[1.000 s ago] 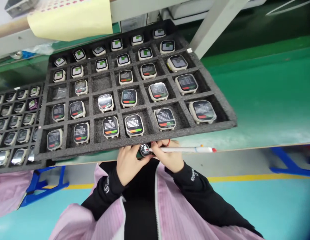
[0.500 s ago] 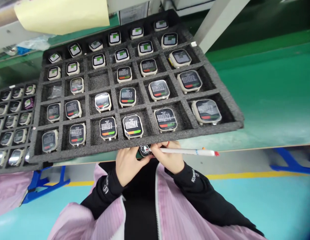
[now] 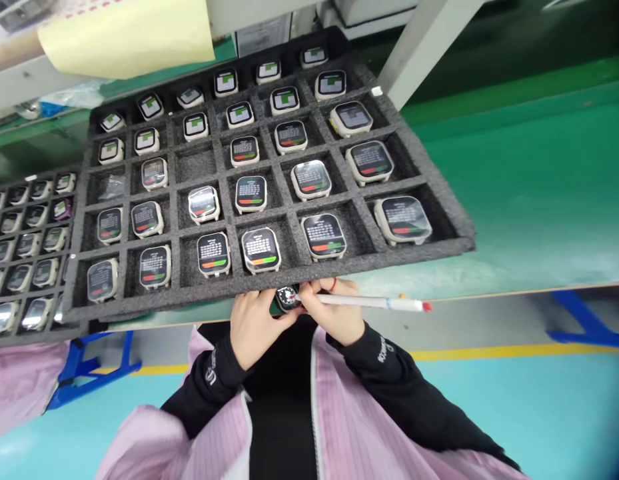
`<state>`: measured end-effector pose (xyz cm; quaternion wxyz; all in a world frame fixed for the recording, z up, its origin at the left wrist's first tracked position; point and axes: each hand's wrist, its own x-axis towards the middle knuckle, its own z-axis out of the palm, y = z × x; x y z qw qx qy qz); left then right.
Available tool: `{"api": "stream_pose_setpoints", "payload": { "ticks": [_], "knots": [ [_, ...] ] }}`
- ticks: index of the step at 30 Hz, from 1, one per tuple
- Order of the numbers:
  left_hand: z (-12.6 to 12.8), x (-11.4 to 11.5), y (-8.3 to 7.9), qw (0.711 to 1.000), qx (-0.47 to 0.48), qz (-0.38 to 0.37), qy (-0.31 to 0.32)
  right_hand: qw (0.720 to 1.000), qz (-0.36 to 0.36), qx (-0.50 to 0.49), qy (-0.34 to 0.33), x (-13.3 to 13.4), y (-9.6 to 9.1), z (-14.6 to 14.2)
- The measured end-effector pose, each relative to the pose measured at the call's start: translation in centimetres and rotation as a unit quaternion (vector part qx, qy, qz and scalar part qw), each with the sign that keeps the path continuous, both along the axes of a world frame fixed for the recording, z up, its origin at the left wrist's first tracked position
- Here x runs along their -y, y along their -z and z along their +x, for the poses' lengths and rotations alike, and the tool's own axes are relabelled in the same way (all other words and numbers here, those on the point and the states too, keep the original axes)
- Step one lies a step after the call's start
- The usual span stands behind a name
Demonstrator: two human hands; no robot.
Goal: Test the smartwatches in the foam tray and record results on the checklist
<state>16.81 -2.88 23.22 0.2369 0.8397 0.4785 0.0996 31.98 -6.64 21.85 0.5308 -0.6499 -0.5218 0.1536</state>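
At the bench edge, just below the foam tray, my left hand is closed around the side of a smartwatch. That watch has no strap, and its lit screen shows a dark analogue dial. My right hand grips a slim white pen-like stick with a red end pointing right. The right fingertips are at the watch's right edge, and the stick's other end is hidden by my fingers. Strapless watches with pale cases, such as one lit watch, sit in the tray compartments above.
A second tray of watches is at the left. A small clear plastic piece lies in one compartment. Yellow paper hangs over the shelf edge, and a grey post rises behind the tray. Blue stool legs show below the bench.
The view has shifted slightly, so the trays appear a little displaced. Both hands keep their hold on the watch and stick. The right fingers show only a small shift, and the dial is more visible.
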Motion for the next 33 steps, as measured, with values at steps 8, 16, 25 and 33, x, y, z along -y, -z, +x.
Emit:
{"api": "stream_pose_setpoints", "payload": {
  "ticks": [8,16,25,33],
  "knots": [
    [-0.1,0.0,0.2,1.0,0.006,0.019,0.003,1.0,0.006,-0.013,0.003,0.0,0.1,-0.2],
    [0.0,0.0,0.1,1.0,-0.001,0.014,0.0,0.999,-0.013,-0.043,0.0,0.1,-0.1,0.2],
    [-0.2,0.1,0.7,0.999,0.01,0.049,0.004,0.995,-0.023,-0.099,0.012,1.6,0.7,0.1],
    [-0.4,0.5,1.8,0.988,0.027,0.149,0.021,0.996,0.049,-0.013,0.069,3.3,2.5,-0.6]
  ]
}}
